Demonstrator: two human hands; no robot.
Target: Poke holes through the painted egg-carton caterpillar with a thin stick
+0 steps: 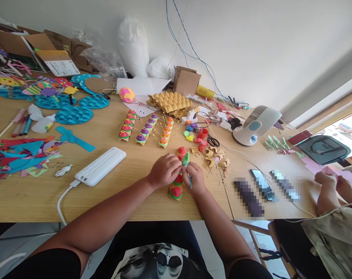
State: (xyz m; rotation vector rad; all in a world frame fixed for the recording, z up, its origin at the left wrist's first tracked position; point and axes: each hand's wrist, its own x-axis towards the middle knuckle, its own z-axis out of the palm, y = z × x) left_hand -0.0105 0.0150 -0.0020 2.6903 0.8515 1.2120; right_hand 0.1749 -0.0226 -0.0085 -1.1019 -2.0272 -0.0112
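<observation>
My left hand (163, 170) is closed around the middle of a painted egg-carton strip (176, 192), a row of red cups edged in green, lying on the wooden table (129, 193). My right hand (196, 179) pinches a thin blue-handled tool (190, 181) against the same strip. A green piece (186, 158) and a red cup (181, 151) show just above my fingers. Three finished carton strips (146, 130) with pins lie farther back.
A white power bank (100, 166) with a cable lies to the left, coloured paper scraps (21, 155) beyond it. Carton crumbs (215, 157), scissors (213, 140), a small fan (255, 124) and phones (263, 185) sit to the right. Another person's hands (332, 190) rest at the right edge.
</observation>
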